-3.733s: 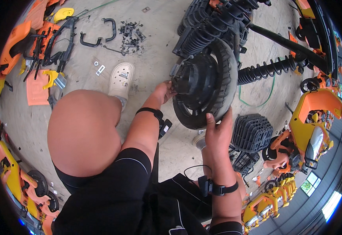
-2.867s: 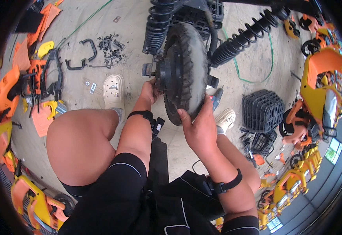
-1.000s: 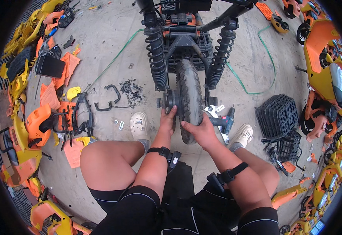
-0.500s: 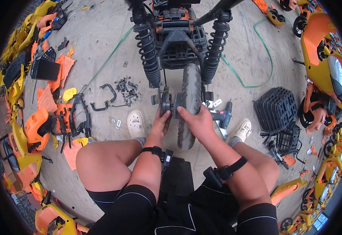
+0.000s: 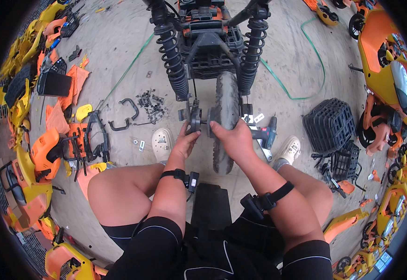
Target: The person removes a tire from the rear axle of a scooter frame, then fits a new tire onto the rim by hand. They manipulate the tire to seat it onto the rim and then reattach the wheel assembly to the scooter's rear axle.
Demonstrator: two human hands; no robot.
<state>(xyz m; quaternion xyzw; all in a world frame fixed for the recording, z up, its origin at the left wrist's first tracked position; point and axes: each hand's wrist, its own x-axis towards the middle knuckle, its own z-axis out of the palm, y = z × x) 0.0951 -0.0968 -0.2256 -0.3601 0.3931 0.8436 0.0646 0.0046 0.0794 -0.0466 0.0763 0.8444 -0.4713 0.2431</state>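
- Just off centre, toward 1 o'clock: wheel (image 5: 227, 93), upright, nearer the 1 o'clock shock (image 5: 253, 56) than the 11 o'clock shock (image 5: 172, 60).
- Right hand (image 5: 236, 141): wrapped across the tyre, thumb on the near hub side; fingers behind the wheel hidden. Best kept firm, since this hand likely carries most of the weight.
- Left hand (image 5: 185, 141): narrow, curled on the lower edge of the round plate (image 5: 194, 119) at the wheel's 9 o'clock.
- Axle (image 5: 204, 122) shows in the gap between plate and wheel; threads can't be made out. Keep wheel and plate square to it; tilting would probably bind them.
- Move along the 9-to-3 line, small even shifts, no twisting.
- Thin cable (image 5: 194, 87) sits at the plate's 12 o'clock; leave slack, don't tug.
- Keep left fingertips out of the gap; pinch risk if the wheel swings toward 9.
- Loose bolts (image 5: 150, 105) at 10 o'clock, drill (image 5: 270, 130) at 3: avoid rolling the tyre onto either.
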